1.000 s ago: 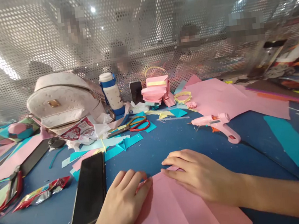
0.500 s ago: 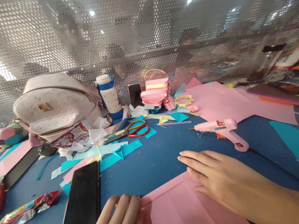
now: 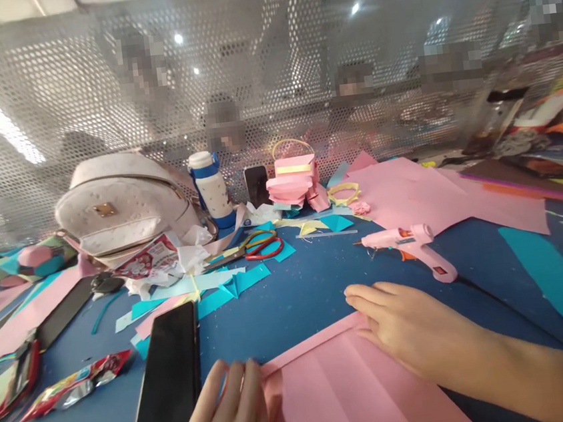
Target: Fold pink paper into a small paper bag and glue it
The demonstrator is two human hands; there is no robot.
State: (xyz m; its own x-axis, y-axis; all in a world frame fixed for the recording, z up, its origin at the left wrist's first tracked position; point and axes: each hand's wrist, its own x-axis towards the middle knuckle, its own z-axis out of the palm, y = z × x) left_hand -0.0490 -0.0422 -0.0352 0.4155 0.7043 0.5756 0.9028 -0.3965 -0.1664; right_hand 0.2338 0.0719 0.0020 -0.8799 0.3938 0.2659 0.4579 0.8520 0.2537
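A sheet of pink paper [image 3: 348, 392] with creases lies in front of me, a narrow strip folded along its far edge. My left hand [image 3: 229, 411] has curled fingers closed at the paper's far left corner; its thumb is hidden. At the far right corner, my right hand [image 3: 398, 323] has its fingers bent together over the folded strip, gripping the edge. Beyond the right hand, a pink hot glue gun [image 3: 410, 241] lies on its side with its nozzle pointing left. A black phone [image 3: 165, 377] rests just left of my left hand.
Scissors [image 3: 250, 249] lie among blue and yellow paper scraps. Behind them stand a white backpack [image 3: 125, 207], a bottle [image 3: 212, 191] and a small pink paper bag [image 3: 293, 183]. Large pink sheets [image 3: 410, 191] spread at the back right. A snack wrapper [image 3: 78, 383] sits at left.
My right hand's fingers have gone from stretched out to bent over the paper's far right corner. The folded strip stands out more clearly. The view has shifted slightly.
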